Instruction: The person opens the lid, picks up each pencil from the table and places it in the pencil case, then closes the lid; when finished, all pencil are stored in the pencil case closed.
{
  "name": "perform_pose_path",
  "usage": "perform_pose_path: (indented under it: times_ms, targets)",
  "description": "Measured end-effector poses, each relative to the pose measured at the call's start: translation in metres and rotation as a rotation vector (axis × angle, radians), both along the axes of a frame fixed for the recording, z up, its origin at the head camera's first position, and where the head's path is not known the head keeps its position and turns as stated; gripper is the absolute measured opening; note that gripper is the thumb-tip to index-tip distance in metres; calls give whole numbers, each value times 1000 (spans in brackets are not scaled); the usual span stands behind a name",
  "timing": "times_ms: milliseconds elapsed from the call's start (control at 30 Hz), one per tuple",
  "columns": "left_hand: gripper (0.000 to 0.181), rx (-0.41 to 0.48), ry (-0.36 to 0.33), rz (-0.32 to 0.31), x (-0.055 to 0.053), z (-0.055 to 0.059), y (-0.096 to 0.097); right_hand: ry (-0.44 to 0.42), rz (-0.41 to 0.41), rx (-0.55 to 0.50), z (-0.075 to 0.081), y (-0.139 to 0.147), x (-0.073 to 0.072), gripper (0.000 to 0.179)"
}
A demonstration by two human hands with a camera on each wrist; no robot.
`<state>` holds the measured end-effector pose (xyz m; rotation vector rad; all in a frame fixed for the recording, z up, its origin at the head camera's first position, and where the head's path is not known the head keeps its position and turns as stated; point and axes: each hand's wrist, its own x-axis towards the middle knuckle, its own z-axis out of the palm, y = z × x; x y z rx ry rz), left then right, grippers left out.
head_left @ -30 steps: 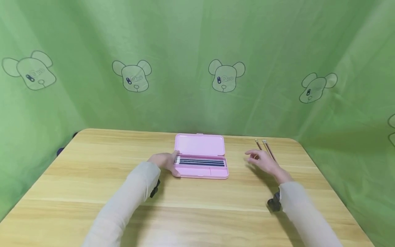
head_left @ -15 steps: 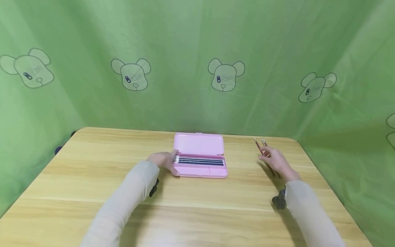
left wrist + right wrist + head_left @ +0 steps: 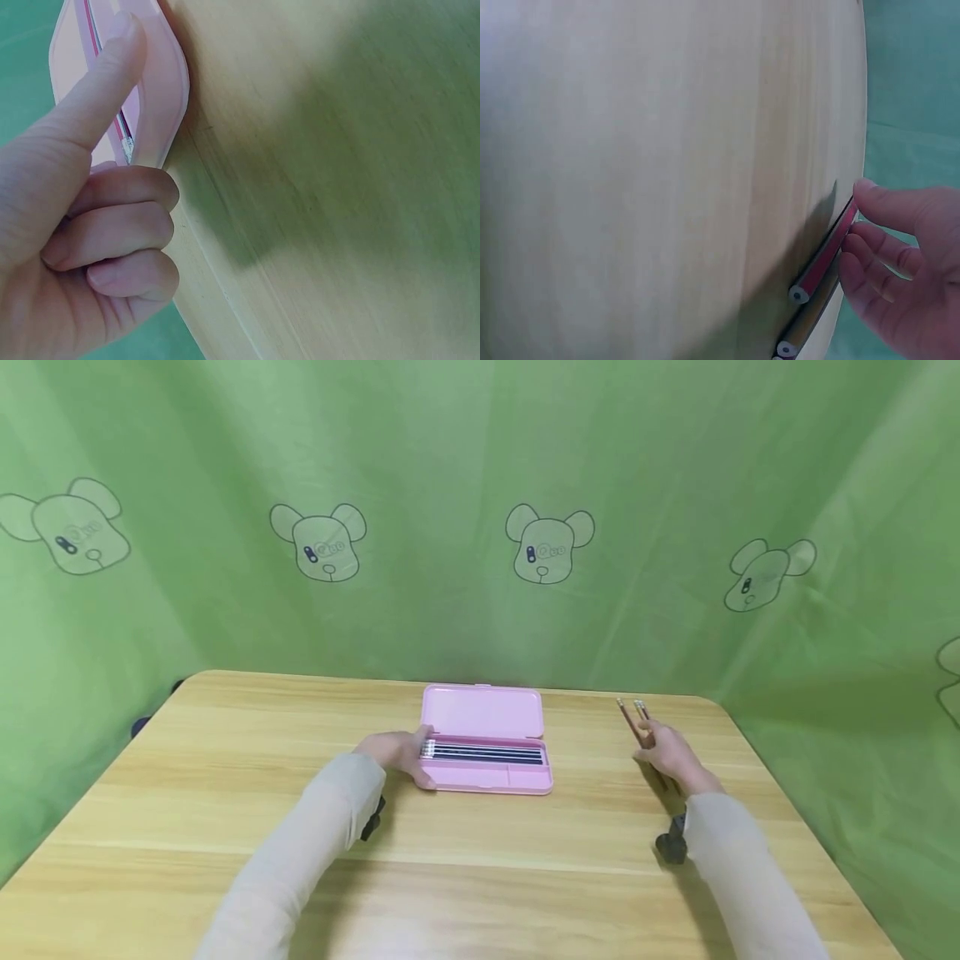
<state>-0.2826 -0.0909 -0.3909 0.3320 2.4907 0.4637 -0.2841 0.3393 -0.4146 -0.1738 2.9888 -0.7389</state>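
An open pink pencil case (image 3: 480, 779) lies at the table's middle, with several dark striped pencils (image 3: 487, 752) side by side in its rear compartment. My left hand (image 3: 396, 755) grips the case's left end, thumb at the front and a finger at the back. In the left wrist view the thumb (image 3: 105, 82) lies over the case and the other fingers are curled. To the right, my right hand (image 3: 672, 758) pinches a red pencil (image 3: 825, 259) between thumb and fingers. Another pencil (image 3: 804, 319) lies close beside it, below the fingers, and a third is mostly hidden.
The wooden table (image 3: 480, 877) has its far edge behind the case's raised lid (image 3: 483, 712). A green curtain (image 3: 435, 460) with bear-head outlines hangs around the back and sides.
My right hand has moved right to the loose pencils and its fingers have closed on one. The left hand stays on the pencil case.
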Motion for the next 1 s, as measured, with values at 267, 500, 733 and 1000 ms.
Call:
perform_pose_path:
  times_ms: [267,500,733,1000]
  targets:
    - [111,5,-1,-7,-3,0,4,-50,37,4,-6,-2,-1,45]
    - [113,6,-6,9,-3,-3,2,-62,21,2,-7,-8,1,38]
    - [113,19,-4,1,-1,-5,0,-87,21,-13,-5,-12,3,33]
    - [113,29,-8,2,-1,-2,0,-15,68,-52,0,-26,3,31]
